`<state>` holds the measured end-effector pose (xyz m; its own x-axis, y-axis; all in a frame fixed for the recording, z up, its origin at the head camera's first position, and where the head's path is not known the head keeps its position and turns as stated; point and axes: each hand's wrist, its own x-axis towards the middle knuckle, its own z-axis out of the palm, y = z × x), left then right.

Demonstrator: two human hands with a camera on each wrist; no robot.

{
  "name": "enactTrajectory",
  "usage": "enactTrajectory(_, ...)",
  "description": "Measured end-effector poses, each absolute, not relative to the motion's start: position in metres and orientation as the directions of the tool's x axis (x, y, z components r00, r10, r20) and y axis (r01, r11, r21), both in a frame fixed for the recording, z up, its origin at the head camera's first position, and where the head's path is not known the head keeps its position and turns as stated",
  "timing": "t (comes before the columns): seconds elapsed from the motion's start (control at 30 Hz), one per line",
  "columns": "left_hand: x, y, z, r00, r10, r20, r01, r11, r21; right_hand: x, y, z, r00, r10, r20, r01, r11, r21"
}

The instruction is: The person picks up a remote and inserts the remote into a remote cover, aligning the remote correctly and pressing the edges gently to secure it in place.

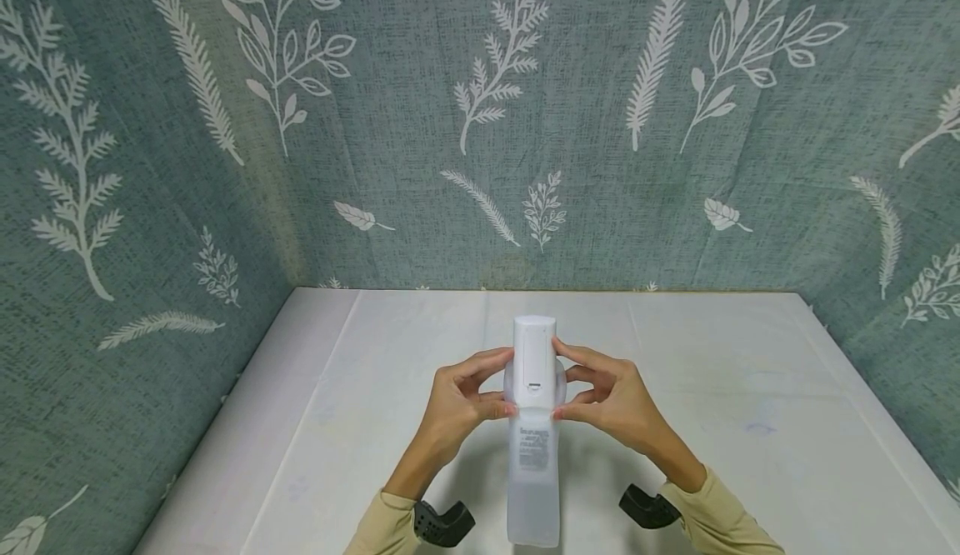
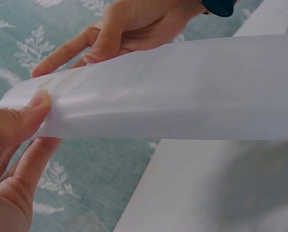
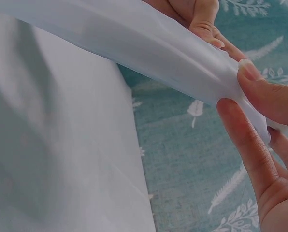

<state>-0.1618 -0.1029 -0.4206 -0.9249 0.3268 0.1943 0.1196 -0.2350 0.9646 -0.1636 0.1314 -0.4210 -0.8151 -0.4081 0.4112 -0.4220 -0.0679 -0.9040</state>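
Note:
A white remote control [image 1: 535,355] with a back cover and small latch is held upright above the table. Its lower end meets a long translucent plastic sleeve [image 1: 534,505] printed with small text; how far it sits inside is unclear. My left hand [image 1: 455,401] pinches the left side, thumb where sleeve and remote meet, fingers higher up. From the right, my right hand [image 1: 611,388] grips the opposite edge in the same way. The sleeve [image 2: 182,92] stretches across the left wrist view, and the sleeve [image 3: 149,48] hides most of the remote in the right wrist view.
A white-covered table [image 1: 360,355] lies under both hands. Green leaf-patterned cloth [image 1: 420,122] stands behind it and along both sides. Black wrist bands [image 1: 444,524] sit below the hands near the sleeve cuffs.

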Motion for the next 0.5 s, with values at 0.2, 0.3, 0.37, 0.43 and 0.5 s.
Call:
enactTrajectory(0.2, -0.1618, -0.1027, -0.4211, -0.926, 0.325, 0.195, 0.122, -0.230, 0.965, -0.1635, 0.1313, -0.4214, -0.822, -0.405, 0.401, -0.414, -0.059, -0.908)
enactTrajectory(0.3, -0.1616, -0.1025, -0.4213, -0.927, 0.322, 0.192, 0.119, -0.234, 0.965, -0.1638, 0.1317, -0.4218, -0.820, -0.404, 0.404, -0.417, -0.061, -0.907)
enactTrajectory(0.37, -0.1616, -0.1024, -0.4214, -0.928, 0.320, 0.190, 0.117, -0.236, 0.965, -0.1641, 0.1320, -0.4222, -0.817, -0.406, 0.410, -0.420, -0.070, -0.905)
enactTrajectory(0.43, -0.1617, -0.1022, -0.4216, -0.929, 0.318, 0.191, 0.117, -0.238, 0.964, -0.1643, 0.1324, -0.4225, -0.814, -0.407, 0.415, -0.422, -0.076, -0.903)
enactTrajectory(0.5, -0.1619, -0.1021, -0.4219, -0.928, 0.318, 0.193, 0.118, -0.239, 0.964, -0.1643, 0.1326, -0.4227, -0.814, -0.407, 0.414, -0.421, -0.079, -0.904)
